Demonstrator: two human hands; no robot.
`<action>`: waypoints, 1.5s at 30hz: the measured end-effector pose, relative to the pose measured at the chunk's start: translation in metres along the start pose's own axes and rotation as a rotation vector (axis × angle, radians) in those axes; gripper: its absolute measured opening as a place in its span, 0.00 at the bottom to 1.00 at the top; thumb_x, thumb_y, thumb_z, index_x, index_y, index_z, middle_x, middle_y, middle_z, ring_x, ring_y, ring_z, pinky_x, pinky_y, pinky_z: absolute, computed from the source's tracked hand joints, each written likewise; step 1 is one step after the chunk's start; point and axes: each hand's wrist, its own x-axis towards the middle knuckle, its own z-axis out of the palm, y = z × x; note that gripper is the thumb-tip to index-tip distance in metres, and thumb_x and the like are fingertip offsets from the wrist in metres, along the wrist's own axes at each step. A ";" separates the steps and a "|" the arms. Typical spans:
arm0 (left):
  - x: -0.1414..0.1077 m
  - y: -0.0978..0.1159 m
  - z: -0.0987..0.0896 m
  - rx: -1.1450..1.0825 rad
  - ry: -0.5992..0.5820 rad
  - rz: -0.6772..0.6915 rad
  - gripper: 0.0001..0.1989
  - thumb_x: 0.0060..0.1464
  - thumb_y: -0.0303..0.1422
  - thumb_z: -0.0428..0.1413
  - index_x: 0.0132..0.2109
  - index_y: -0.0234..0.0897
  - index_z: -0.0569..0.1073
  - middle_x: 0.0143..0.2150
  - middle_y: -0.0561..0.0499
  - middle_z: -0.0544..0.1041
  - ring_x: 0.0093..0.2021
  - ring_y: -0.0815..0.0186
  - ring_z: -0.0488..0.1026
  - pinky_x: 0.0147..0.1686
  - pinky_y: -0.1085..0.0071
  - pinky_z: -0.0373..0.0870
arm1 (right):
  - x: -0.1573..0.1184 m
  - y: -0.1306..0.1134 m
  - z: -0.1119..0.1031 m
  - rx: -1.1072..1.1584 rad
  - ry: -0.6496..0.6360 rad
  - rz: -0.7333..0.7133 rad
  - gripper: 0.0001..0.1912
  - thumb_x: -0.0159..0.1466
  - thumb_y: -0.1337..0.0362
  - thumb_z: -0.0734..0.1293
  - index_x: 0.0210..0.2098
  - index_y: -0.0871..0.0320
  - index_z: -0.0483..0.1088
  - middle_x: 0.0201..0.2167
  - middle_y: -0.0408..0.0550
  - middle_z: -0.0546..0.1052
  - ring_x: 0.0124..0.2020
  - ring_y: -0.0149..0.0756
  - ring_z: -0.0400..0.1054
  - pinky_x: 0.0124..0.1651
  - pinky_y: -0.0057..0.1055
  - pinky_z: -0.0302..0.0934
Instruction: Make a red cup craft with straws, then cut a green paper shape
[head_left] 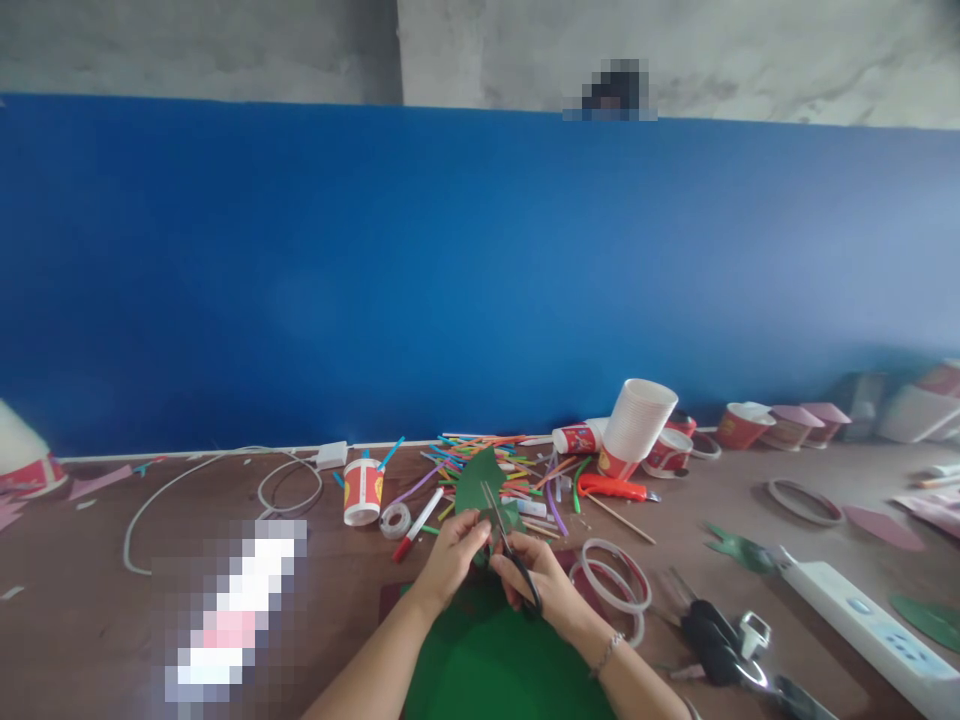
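My left hand [456,552] is closed on a dark green paper piece [480,482], thumb and fingers pinching its lower part. The paper stands up like a leaf, with a smaller pointed part at its right. In my right hand [536,575] are black-handled scissors [501,522], fingers wrapped round the handles. Their blades point up and away, over the green paper beside my left fingertips. Under both hands lies a large green sheet [480,655] on the brown table [330,610].
Behind my hands lie many coloured sticks [442,462]. A red-and-white cup [364,492] and tape roll [395,520] stand left; stacked cups [637,425], an orange cutter [615,487], clear rings [611,575] and a power strip [870,620] are right. A blue partition [450,270] rises behind.
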 end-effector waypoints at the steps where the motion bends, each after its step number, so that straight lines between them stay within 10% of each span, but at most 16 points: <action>1: 0.000 -0.001 -0.001 0.008 0.002 -0.004 0.14 0.53 0.40 0.50 0.25 0.35 0.65 0.24 0.55 0.62 0.28 0.70 0.59 0.31 0.73 0.57 | 0.000 -0.001 0.000 0.000 -0.003 0.006 0.19 0.53 0.49 0.68 0.25 0.59 0.63 0.11 0.36 0.64 0.12 0.23 0.55 0.16 0.20 0.50; 45: 0.004 -0.001 -0.008 0.218 0.042 0.120 0.15 0.55 0.36 0.48 0.22 0.37 0.58 0.25 0.55 0.59 0.30 0.68 0.58 0.33 0.73 0.57 | -0.001 -0.002 -0.003 -0.033 -0.053 0.055 0.16 0.53 0.53 0.68 0.25 0.60 0.63 0.10 0.36 0.64 0.10 0.22 0.55 0.14 0.19 0.49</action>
